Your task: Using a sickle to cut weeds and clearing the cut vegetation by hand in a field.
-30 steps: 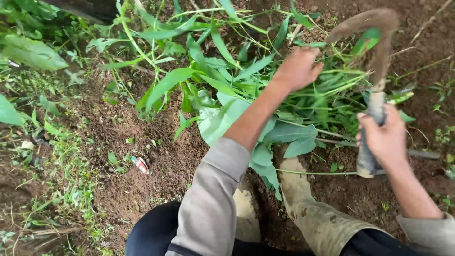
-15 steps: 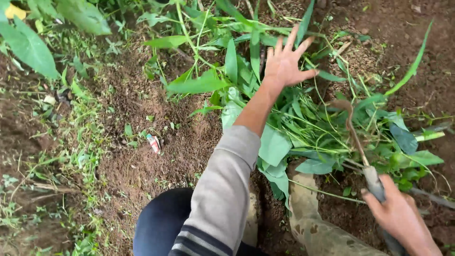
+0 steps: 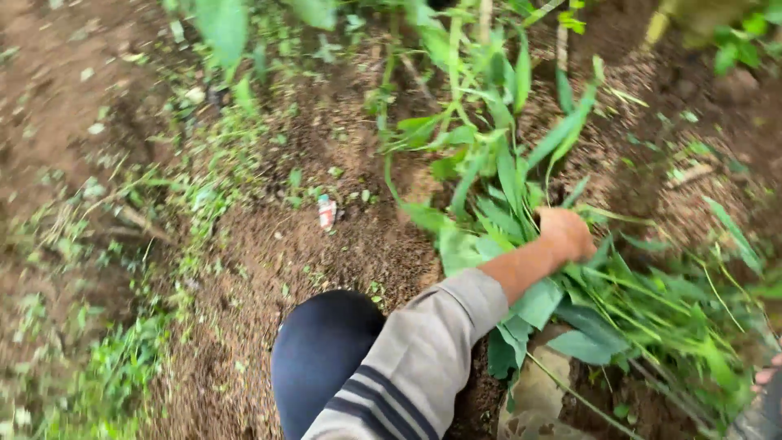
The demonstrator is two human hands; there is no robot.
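Left hand (image 3: 565,234) sits right of centre, fist curled into the weeds (image 3: 521,187); it looks clenched around a bunch of stems, though the leaves hide the fingers. Right hand (image 3: 766,383) is only a sliver at the lower right edge, blurred; can't tell if it's spread or gripping anything.

The weeds run from top centre down to the lower right: long narrow green leaves on thin stems, some standing, many lying flat over the soil (image 3: 269,253).

Handling, judged from looks: light, soft, floppy. Leaves would likely tear or strip if pulled alone. Stems bend easily and are probably a bit slick. Best hold is low, on the gathered stems near the ground where they are stiffest, not on the leaf blades.

Soil is loose, dark and crumbly. A small red-and-white scrap (image 3: 327,211) lies left of centre, well apart from the hand. A boot (image 3: 538,391) shows at bottom centre-right, partly under leaves.
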